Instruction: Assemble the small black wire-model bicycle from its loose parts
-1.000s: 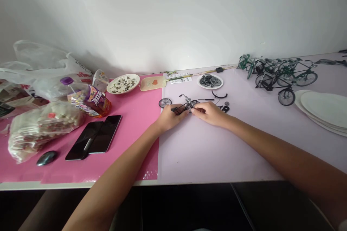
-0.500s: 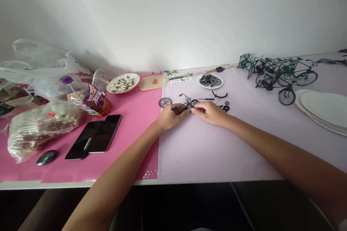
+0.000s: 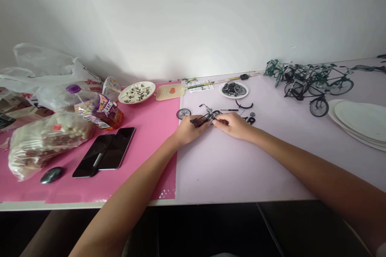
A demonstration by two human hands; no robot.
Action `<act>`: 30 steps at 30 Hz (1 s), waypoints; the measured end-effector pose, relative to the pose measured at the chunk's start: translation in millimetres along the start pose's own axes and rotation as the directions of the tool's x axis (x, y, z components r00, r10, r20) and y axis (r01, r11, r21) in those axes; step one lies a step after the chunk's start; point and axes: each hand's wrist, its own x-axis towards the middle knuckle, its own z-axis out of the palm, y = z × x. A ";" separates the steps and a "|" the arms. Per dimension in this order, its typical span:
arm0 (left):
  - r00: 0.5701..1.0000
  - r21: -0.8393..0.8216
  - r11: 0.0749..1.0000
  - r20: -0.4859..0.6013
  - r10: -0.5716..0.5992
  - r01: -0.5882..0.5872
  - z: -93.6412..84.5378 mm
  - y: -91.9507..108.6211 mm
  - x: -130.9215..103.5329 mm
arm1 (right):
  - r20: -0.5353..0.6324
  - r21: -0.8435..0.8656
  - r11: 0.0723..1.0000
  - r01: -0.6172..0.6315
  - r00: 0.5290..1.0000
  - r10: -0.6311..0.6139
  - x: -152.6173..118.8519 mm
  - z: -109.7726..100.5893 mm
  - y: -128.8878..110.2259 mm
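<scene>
A partly built black model bicycle (image 3: 207, 115) with silver handlebars is between my two hands on the pale sheet. My left hand (image 3: 188, 129) is closed around its frame near the black seat. At its other side, the fingers of my right hand (image 3: 230, 124) pinch the bicycle low down; whether they also hold a small part is hidden. A loose spoked wheel (image 3: 183, 113) lies just beyond my left hand. Behind my right hand are a thin screwdriver (image 3: 229, 110), a curved black mudguard (image 3: 244, 105) and small black parts (image 3: 251, 120).
Several assembled model bicycles (image 3: 319, 82) stand at the back right, by stacked white plates (image 3: 364, 122). One plate of wheels (image 3: 233, 90) and a dish of small pieces (image 3: 137, 93) sit near the wall. Two phones (image 3: 116, 148), a drink bottle (image 3: 102, 108) and bags (image 3: 50, 138) fill the left.
</scene>
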 end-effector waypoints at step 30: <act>1.000 -0.013 1.000 0.006 -0.011 0.011 -0.6 0.6 -0.1 | 0.011 -0.003 1.000 0.000 1.000 0.000 0.2 -1.0 -0.4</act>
